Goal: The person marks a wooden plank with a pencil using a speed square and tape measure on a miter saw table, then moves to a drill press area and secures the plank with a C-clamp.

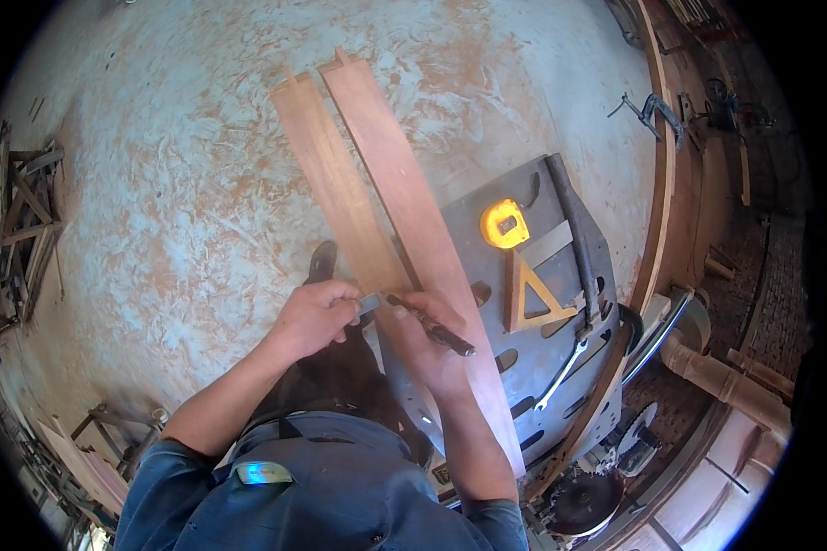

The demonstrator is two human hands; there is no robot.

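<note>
My left hand (pixel 311 320) is closed, pinching a short flat grey metal piece (pixel 369 304) whose exact kind I cannot make out. It rests at the near part of the left wooden board (pixel 338 179). Just to the right, my right hand (pixel 429 354) lies over the boards with a black pen (pixel 446 338) held in its fingers, the pen slanting down to the right. A second, redder board (pixel 390 161) runs alongside the first with a narrow gap between them. Each board has a tenon at its far end.
A grey slotted metal table (pixel 473 207) at right bears a yellow tape measure (pixel 504 223), a triangular square (pixel 531 298), a wrench (pixel 560 375) and a dark metal bar (pixel 575 239). Circular saw blades (pixel 586 501) sit at lower right. Scrap wood (pixel 29 216) is stacked far left.
</note>
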